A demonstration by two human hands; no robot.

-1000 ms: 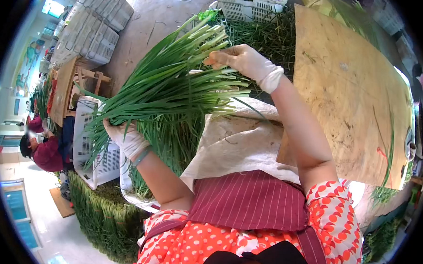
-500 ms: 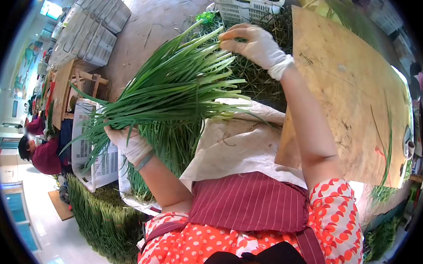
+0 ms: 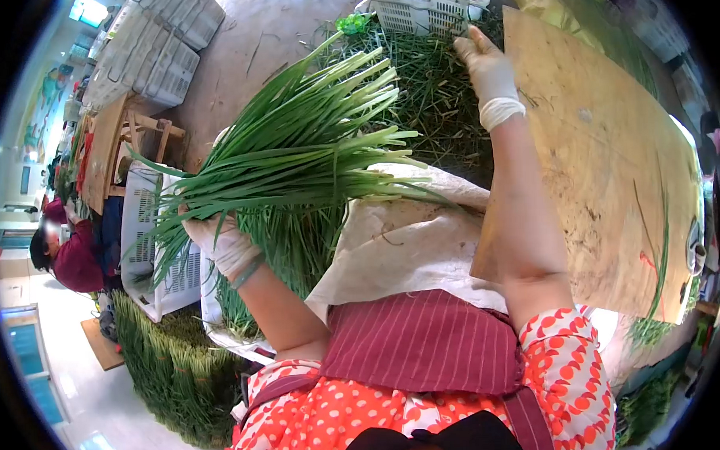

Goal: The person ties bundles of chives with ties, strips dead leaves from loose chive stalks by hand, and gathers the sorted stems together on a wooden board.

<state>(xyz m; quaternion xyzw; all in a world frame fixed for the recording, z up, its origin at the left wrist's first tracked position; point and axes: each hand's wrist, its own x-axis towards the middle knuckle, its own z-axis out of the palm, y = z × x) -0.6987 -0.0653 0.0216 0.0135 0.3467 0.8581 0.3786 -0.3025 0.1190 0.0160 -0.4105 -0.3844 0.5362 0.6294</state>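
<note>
My left hand (image 3: 222,244), in a whitish glove, is closed around the leafy end of a bunch of garlic chives (image 3: 294,160). The green leaves hang over that hand, and the pale cut stems fan out to the right. My right hand (image 3: 488,68), also gloved, is apart from the bunch, above a heap of discarded leaves and stalks (image 3: 431,115). Its fingers are loosely bent with the tips apart, and nothing shows in them. More chives (image 3: 285,247) lie beneath the bunch, beside a whitish cloth (image 3: 408,243) in front of me.
A wooden board (image 3: 604,161) lies on my right. White crates (image 3: 428,12) stand ahead and a white basket (image 3: 179,271) on the left, near stacked chive bundles (image 3: 179,374). Another person (image 3: 80,258) sits at far left. Grey crates (image 3: 152,62) are piled behind.
My right hand has left the stem ends and moved right, over the discarded heap. The upper stems have shifted slightly; my left hand keeps its hold on the bunch.
</note>
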